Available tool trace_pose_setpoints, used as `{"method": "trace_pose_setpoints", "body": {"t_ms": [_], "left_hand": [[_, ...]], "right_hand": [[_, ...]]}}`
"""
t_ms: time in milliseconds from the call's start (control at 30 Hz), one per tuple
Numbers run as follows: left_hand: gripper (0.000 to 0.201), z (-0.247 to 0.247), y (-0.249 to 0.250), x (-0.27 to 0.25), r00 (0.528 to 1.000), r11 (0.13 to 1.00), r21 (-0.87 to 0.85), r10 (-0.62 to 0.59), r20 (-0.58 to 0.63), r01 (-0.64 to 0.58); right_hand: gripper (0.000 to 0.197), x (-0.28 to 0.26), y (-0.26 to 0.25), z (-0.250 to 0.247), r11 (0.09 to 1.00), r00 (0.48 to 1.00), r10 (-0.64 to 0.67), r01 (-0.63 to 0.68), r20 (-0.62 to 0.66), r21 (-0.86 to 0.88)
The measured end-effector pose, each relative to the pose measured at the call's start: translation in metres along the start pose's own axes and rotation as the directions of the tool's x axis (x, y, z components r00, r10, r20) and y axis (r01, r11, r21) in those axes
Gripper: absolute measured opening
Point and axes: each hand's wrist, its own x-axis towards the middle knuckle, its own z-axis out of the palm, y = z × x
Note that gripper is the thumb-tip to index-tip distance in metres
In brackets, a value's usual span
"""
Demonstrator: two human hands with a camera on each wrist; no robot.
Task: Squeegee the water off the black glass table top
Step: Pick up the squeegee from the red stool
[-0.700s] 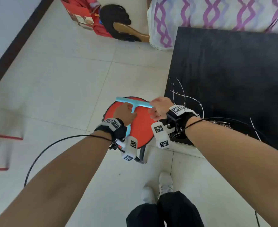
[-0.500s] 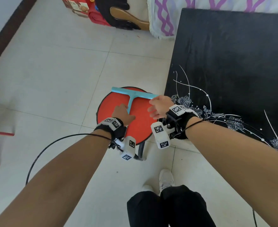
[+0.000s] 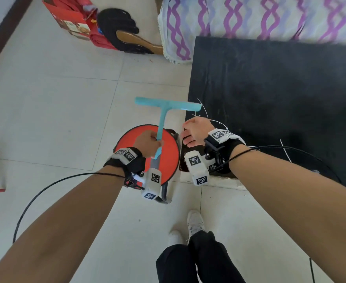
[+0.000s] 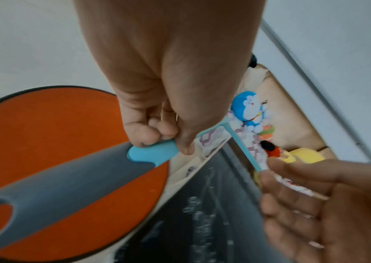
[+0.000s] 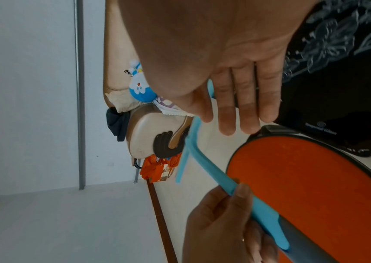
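Note:
My left hand (image 3: 150,140) grips the handle of a light blue T-shaped squeegee (image 3: 164,111) with a grey grip end (image 4: 63,178), held up above a round orange stool (image 3: 168,160). Its blade (image 3: 168,104) lies crosswise, its right end reaching the left edge of the black glass table top (image 3: 270,103). In the left wrist view my fingers (image 4: 148,135) curl round the blue handle. My right hand (image 3: 190,132) hovers open, fingers straight (image 5: 242,106), just right of the handle at the table's near left corner, holding nothing.
White floral lines mark the table's near corner (image 5: 337,35). A bed with a purple-patterned sheet (image 3: 249,17) stands behind the table. A red box (image 3: 70,19) and a black and tan slipper (image 3: 127,37) lie on the tiled floor (image 3: 55,99). My feet (image 3: 194,223) stand below the stool.
The squeegee lay flat on the orange stool with both hands at it. Now my left hand has lifted it by the handle, and my right hand has let go and opened.

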Motion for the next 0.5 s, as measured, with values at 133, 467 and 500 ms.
{"method": "trace_pose_setpoints", "body": {"t_ms": [133, 467, 500], "left_hand": [[0.022, -0.044, 0.091, -0.043, 0.996, 0.932, -0.361, 0.067, 0.065, -0.039], [0.032, -0.104, 0.262, -0.087, 0.938, 0.849, -0.441, 0.345, 0.044, -0.292], [0.032, -0.105, 0.276, -0.084, 0.937, 0.843, -0.451, 0.347, 0.041, -0.293]], "right_hand": [[0.008, -0.067, -0.056, -0.025, 0.997, 0.997, -0.064, 0.066, -0.045, 0.034], [0.027, -0.155, -0.171, -0.094, 0.977, 0.983, -0.182, 0.182, -0.005, 0.110], [0.027, -0.154, -0.177, -0.101, 0.979, 0.982, -0.187, 0.186, 0.008, 0.078]]}}
